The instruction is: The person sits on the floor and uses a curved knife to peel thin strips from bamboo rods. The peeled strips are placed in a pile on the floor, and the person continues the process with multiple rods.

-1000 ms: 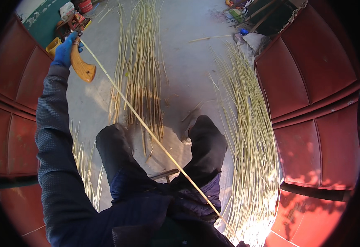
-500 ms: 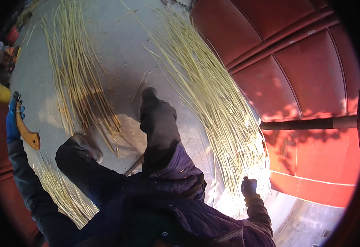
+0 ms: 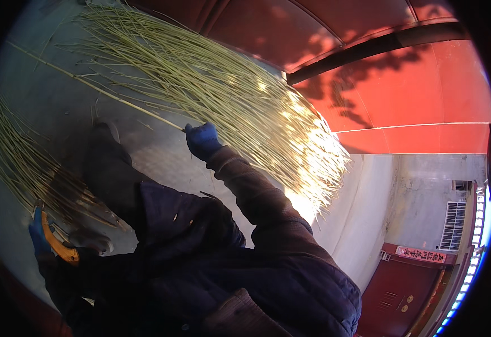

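Note:
My right hand [image 3: 202, 140], in a blue glove, is closed round the end of one long pale green stalk [image 3: 93, 87] that runs up and left across the concrete floor. Just beyond it lies a big fan-shaped heap of the same stalks [image 3: 245, 106]. At the lower left my left hand [image 3: 38, 235], also blue-gloved, grips the orange curved handle of a cutting tool [image 3: 60, 247]; its blade is hidden. My dark padded jacket and legs fill the lower middle.
A second, thinner spread of stalks [image 3: 26, 163] lies on the floor at left. A red metal gate [image 3: 414, 95] stands behind the heap. A grey wall with a vent [image 3: 453, 224] and a dark red door [image 3: 403, 286] are at right.
The view has swung right. My right hand has reached out from my side and taken hold of a single stalk beside the heap. My left hand has dropped lower with the orange-handled tool.

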The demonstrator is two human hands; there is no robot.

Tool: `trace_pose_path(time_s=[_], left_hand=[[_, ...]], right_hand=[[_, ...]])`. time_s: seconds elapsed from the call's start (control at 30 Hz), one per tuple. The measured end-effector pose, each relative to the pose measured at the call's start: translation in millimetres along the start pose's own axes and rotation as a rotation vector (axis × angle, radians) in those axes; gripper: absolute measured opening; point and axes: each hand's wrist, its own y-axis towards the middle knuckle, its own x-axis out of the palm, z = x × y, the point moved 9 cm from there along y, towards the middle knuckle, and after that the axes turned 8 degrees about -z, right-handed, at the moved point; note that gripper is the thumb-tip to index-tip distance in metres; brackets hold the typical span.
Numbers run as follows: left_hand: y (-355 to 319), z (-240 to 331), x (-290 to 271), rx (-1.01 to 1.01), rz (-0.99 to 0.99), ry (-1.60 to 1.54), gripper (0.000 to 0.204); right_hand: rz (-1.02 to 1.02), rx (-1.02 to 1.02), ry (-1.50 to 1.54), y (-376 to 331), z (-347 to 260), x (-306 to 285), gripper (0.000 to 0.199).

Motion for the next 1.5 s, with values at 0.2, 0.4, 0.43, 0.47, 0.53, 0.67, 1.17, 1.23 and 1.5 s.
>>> trace_pose_path(time_s=[0.2,0.4,0.43,0.47,0.53,0.67,1.17,1.23,1.5], left_hand=[[-14,-45,-9,-0.472,0.007,-0.124,0.037],[-28,-8,13,-0.449,-0.051,-0.005,0.033],[-35,3,16,-0.417,-0.066,-0.041,0.029],[-40,9,21,-0.430,-0.042,-0.129,0.029],[-42,35,31,-0.328,-0.064,-0.366,0.030],[-67,71,19,-0.315,-0.001,-0.285,0.035],[-126,86,-64,-0.688,0.152,-0.336,0.024],[-134,77,-80,-0.709,0.238,-0.389,0.025],[-140,32,-122,-0.864,0.481,-0.408,0.033]], right_hand=[[0.072,-0.014,0.042,49,-16,25,0.016],[0.090,-0.011,-0.070,59,41,56,0.021],[0.097,-0.080,-0.081,60,52,53,0.022],[-0.032,0.031,-0.145,69,75,61,0.023],[-0.105,0.127,-0.287,82,115,49,0.031],[-0.308,0.498,-0.470,128,166,16,0.041],[-0.312,-0.566,0.035,428,-389,177,0.048],[-0.411,-0.589,0.003,431,-446,223,0.053],[-0.247,-0.587,-0.078,485,-551,314,0.049]])
